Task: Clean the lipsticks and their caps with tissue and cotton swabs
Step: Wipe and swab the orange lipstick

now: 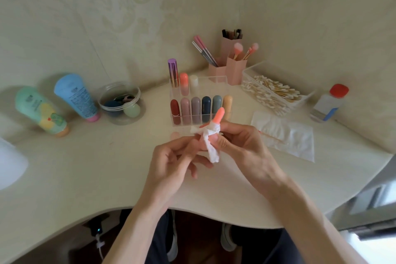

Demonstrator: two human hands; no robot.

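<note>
**While Both Hands Grip It, a Coral Lipstick Stands Nearly Upright**

Where the two hands meet above the smooth cream table (85, 167), the uncapped lipstick (220, 114) is held just in front of a clear plastic organizer (216, 79). Its long axis runs nearly upright, leaning slightly right and away from the person. The waxy coral stick, cut to a slant at the tip, points up. The right hand (242, 143) curls its fingers and thumb round the peach tube below. A crumpled white tissue (211, 148) wraps the neck under the stick, its soft, wrinkled tail hanging down. The left hand (171, 161) has its fingers bent, and its fingertips pinch the tissue at the left side. Rounded matte capped lipsticks (196, 109) stand in a row in the organizer. Wooden-stemmed cotton swabs (272, 92) lie heaped in a clear tray (252, 70) to the right, near a flat tissue sheet (287, 137).
</note>
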